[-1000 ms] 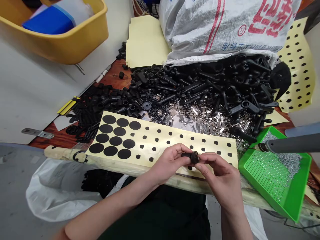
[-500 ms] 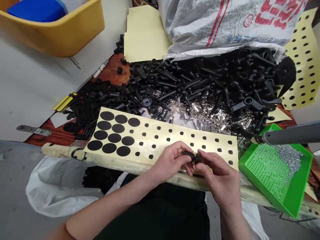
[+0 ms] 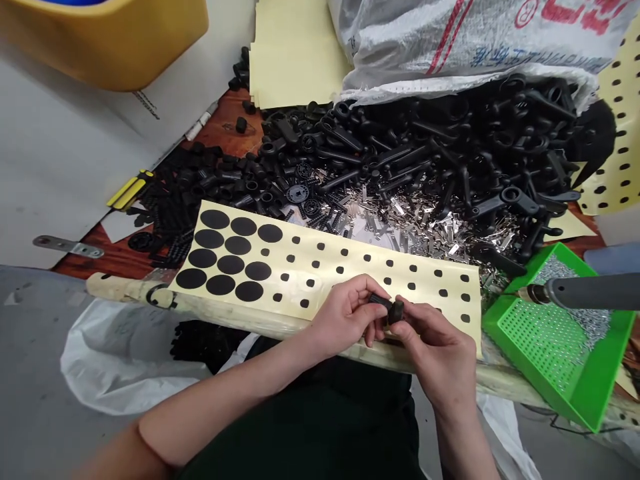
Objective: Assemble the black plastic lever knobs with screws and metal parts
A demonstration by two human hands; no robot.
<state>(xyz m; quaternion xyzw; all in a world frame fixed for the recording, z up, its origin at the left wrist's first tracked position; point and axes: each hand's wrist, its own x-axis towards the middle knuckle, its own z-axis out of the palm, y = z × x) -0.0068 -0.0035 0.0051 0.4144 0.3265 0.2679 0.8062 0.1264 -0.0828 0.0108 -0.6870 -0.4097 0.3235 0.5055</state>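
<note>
Just above the table's front edge, my left hand [image 3: 343,319] pinches a small black ribbed plastic piece [image 3: 380,302] between thumb and fingers. My right hand [image 3: 443,350] grips a second small black plastic piece [image 3: 397,312], partly covered by the fingertips. The two pieces meet end to end; whether they are joined I cannot tell. Beneath and behind both hands lies a pale yellow sticker sheet [image 3: 327,261] bearing black round stickers [image 3: 215,219] at its left and small black dots across the rest.
Behind the sheet spread heaped black plastic parts [image 3: 390,157] and small metal clips [image 3: 425,227]. A green basket [image 3: 565,387] of screws stands at right, a grey power screwdriver [image 3: 595,291] over it. A white woven bag [image 3: 400,53] and yellow bin [image 3: 145,47] stand at the back.
The view has shifted slightly, so the surroundings sit a little differently. Both hands keep their hold; the black piece in my right hand appears somewhat turned.
</note>
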